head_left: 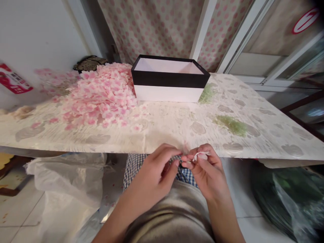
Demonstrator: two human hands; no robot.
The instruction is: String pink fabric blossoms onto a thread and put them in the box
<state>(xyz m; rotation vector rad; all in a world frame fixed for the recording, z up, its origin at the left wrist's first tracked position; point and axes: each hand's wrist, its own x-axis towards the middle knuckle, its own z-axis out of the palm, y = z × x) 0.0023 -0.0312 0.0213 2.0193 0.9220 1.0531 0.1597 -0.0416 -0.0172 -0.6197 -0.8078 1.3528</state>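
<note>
My right hand [210, 173] pinches a pale pink artificial flower [201, 155] between thumb and fingers, just beyond the table's front edge and above my lap. Close beside it, my left hand [159, 168] has thumb and fingers curled together, their tips near the right fingertips. Whatever the left fingers hold, if anything, is hidden or too small to make out. A large heap of pink artificial flowers [101, 96] lies on the left part of the table. Thin green stem-like pieces [231, 125] form a small bunch at right.
A black-and-white open box [169, 92] stands at the back of the patterned tablecloth [167, 125]. More green pieces [207, 93] lie beside it. Below the table are a whitish plastic bag [68, 189] at left and a dark green bundle [283, 195] at right.
</note>
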